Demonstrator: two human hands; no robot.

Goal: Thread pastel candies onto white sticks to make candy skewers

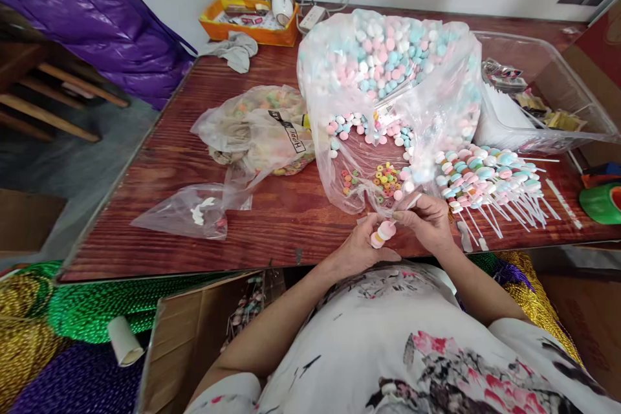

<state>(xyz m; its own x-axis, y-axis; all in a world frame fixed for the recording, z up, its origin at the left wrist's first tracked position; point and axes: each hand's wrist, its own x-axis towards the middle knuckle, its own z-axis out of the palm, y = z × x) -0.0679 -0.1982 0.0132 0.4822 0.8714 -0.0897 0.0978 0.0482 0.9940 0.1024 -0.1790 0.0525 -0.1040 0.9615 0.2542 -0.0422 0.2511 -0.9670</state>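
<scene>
At the table's front edge, my left hand (355, 250) is closed around a short stack of pale pink and white candy discs (383, 234) with a bit of yellow between them. My right hand (431, 218) pinches a thin white stick (413, 201), which points down toward that stack. Whether the stick passes through the discs I cannot tell. Just beyond my hands are loose coloured rings (387, 180) and a large clear plastic bag (334, 171) of pink, white and blue discs. Right of my hands lies a pile of finished-looking candy sticks (485, 178) with white ends.
On the left are a knotted bag of rings (262, 132) and a small clear bag (179, 210). An orange tray (250, 32) stands at the back. A clear plastic bin (538, 45) and green tape roll (601, 204) are at right. Shiny beads (97, 304) hang below.
</scene>
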